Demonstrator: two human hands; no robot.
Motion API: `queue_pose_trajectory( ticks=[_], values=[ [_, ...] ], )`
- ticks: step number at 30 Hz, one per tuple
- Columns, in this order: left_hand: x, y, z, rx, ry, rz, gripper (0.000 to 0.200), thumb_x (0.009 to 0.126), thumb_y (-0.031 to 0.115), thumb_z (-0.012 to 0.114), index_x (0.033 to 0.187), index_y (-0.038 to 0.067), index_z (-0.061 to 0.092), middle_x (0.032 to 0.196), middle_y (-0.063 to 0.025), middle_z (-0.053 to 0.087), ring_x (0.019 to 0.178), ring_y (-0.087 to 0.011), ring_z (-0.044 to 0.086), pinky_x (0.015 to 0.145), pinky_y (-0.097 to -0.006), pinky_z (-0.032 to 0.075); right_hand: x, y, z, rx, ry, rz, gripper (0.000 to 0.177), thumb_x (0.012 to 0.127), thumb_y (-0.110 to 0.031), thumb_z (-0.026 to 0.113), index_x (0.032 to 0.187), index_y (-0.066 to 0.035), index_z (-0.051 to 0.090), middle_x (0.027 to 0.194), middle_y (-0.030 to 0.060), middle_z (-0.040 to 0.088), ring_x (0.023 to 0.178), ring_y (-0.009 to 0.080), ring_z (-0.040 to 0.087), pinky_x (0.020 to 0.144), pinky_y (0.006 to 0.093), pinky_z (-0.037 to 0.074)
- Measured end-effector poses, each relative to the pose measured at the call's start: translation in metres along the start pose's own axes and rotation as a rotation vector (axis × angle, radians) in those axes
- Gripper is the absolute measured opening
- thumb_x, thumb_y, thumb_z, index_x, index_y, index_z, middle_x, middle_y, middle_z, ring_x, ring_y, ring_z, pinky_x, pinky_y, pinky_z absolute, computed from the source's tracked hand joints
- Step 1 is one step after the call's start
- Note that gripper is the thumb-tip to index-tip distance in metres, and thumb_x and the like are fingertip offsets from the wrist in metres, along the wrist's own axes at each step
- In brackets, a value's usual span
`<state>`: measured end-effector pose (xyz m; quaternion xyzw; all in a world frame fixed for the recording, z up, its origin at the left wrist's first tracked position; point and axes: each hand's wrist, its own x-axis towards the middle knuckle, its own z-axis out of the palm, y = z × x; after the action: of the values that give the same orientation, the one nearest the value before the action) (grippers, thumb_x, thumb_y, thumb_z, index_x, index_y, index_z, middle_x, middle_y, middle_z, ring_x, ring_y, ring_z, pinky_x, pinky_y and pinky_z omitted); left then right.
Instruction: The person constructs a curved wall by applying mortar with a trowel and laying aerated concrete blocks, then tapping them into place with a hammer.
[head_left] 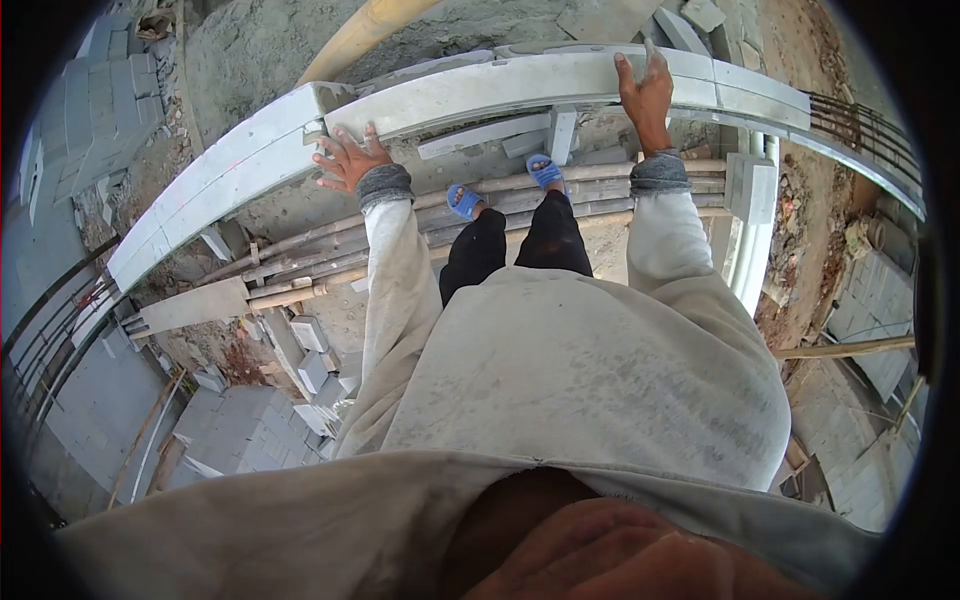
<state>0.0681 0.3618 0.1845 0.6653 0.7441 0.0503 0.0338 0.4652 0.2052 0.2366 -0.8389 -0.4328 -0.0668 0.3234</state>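
Observation:
A long curved-looking wall course of pale grey blocks runs across the upper part of the head view. My left hand (350,160) lies against the near side of it, fingers spread, beside the joint with the left block (235,150). My right hand (647,95) reaches over the middle block (490,90), thumb apart on the near side and grey-smeared fingers bent over its far edge. A right block (760,92) adjoins it at a joint. Both fingertips' far contact on the right hand is partly hidden.
Bamboo poles (600,190) form a platform under my feet in blue sandals (463,202). A thick yellowish pole (365,35) stands beyond the wall. Stacked blocks (245,425) lie below left; more blocks (100,110) sit at upper left. Steel bars (860,120) protrude at the right.

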Motion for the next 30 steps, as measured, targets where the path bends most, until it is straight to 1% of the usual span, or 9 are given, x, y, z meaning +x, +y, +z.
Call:
queue_pose_trajectory(
  ticks=[1, 3, 5, 6, 9, 13, 16, 19, 30],
  values=[
    [0.001, -0.003, 0.011, -0.026, 0.025, -0.053, 0.084, 0.081, 0.071, 0.040, 0.143, 0.016, 0.030, 0.152, -0.0067, 0.020, 0.141, -0.0306, 0.012, 0.110, -0.0594, 0.004, -0.003, 0.042, -0.003, -0.178, 0.116, 0.077, 0.068, 0.083, -0.049, 0.056, 0.114, 0.012, 0.055, 0.104, 0.0306, 0.060, 0.098, 0.0422, 0.058, 0.091, 0.0433, 0.043],
    [-0.002, 0.001, 0.012, -0.100, 0.050, -0.187, 0.097, 0.075, 0.076, 0.044, 0.145, 0.013, 0.023, 0.152, -0.0117, 0.015, 0.141, -0.0297, 0.010, 0.110, -0.0583, 0.007, -0.002, 0.088, -0.020, -0.222, -0.147, 0.470, 0.072, 0.081, -0.056, 0.053, 0.109, 0.010, 0.059, 0.100, 0.0285, 0.062, 0.096, 0.0444, 0.059, 0.090, 0.0423, 0.044],
    [-0.005, 0.008, -0.004, -0.197, 0.055, -0.342, 0.113, 0.067, 0.080, 0.051, 0.146, 0.008, 0.016, 0.151, -0.0199, 0.013, 0.141, -0.0304, 0.009, 0.109, -0.0581, 0.012, 0.001, 0.112, -0.025, -0.239, -0.384, 0.514, 0.076, 0.079, -0.062, 0.053, 0.101, 0.010, 0.062, 0.091, 0.0293, 0.064, 0.089, 0.0440, 0.061, 0.086, 0.0436, 0.046],
    [-0.004, 0.012, -0.008, -0.250, 0.075, -0.442, 0.122, 0.061, 0.068, 0.071, 0.147, 0.007, 0.009, 0.146, -0.0275, 0.021, 0.137, -0.0335, 0.023, 0.104, -0.0609, 0.025, 0.007, 0.112, -0.030, -0.240, -0.500, 0.530, 0.078, 0.078, -0.065, 0.052, 0.097, 0.010, 0.064, 0.087, 0.0297, 0.064, 0.085, 0.0438, 0.063, 0.084, 0.0442, 0.046],
    [-0.002, 0.009, 0.000, -0.944, -0.049, -0.671, 0.121, 0.063, 0.048, 0.081, 0.146, 0.005, 0.004, 0.142, -0.0302, 0.025, 0.131, -0.0400, 0.032, 0.101, -0.0616, 0.032, 0.005, 0.098, -0.030, -0.438, -0.398, 0.384, 0.077, 0.076, -0.067, 0.053, 0.083, 0.008, 0.066, 0.079, 0.0276, 0.065, 0.079, 0.0422, 0.064, 0.080, 0.0449, 0.047],
    [0.004, 0.028, -0.015, -1.235, -0.148, -1.040, 0.099, 0.067, 0.030, 0.082, 0.137, -0.007, 0.022, 0.121, -0.0282, 0.049, 0.101, -0.0397, 0.059, 0.079, -0.0492, 0.055, 0.012, 0.091, -0.036, -0.482, -0.468, 0.332, 0.076, 0.077, -0.068, 0.052, 0.081, 0.007, 0.066, 0.079, 0.0255, 0.066, 0.077, 0.0394, 0.065, 0.089, 0.0472, 0.041],
    [0.009, 0.014, -0.002, -1.523, -0.297, -0.878, 0.070, 0.074, 0.022, 0.077, 0.122, -0.011, 0.038, 0.111, -0.0303, 0.054, 0.093, -0.0406, 0.061, 0.072, -0.0429, 0.058, 0.019, 0.085, -0.040, -0.527, -0.598, 0.329, 0.067, 0.080, -0.062, 0.051, 0.089, 0.003, 0.068, 0.085, 0.0219, 0.067, 0.087, 0.0349, 0.065, 0.102, 0.0520, 0.028],
    [0.011, 0.017, -0.003, -1.541, -0.227, -0.907, 0.050, 0.079, 0.013, 0.071, 0.112, -0.016, 0.046, 0.105, -0.0287, 0.056, 0.091, -0.0402, 0.061, 0.069, -0.0445, 0.060, 0.017, 0.087, -0.038, -0.528, -0.561, 0.260, 0.065, 0.081, -0.060, 0.051, 0.086, 0.003, 0.068, 0.080, 0.0220, 0.067, 0.083, 0.0332, 0.066, 0.103, 0.0494, 0.029],
    [0.009, 0.022, -0.005, -1.542, -0.159, -0.891, 0.051, 0.080, 0.012, 0.070, 0.113, -0.017, 0.045, 0.106, -0.0292, 0.055, 0.092, -0.0403, 0.061, 0.074, -0.0444, 0.059, 0.013, 0.094, -0.036, -0.460, -0.488, 0.157, 0.070, 0.082, -0.061, 0.051, 0.069, 0.005, 0.066, 0.065, 0.0240, 0.063, 0.067, 0.0381, 0.064, 0.100, 0.0484, 0.036]
  ],
)
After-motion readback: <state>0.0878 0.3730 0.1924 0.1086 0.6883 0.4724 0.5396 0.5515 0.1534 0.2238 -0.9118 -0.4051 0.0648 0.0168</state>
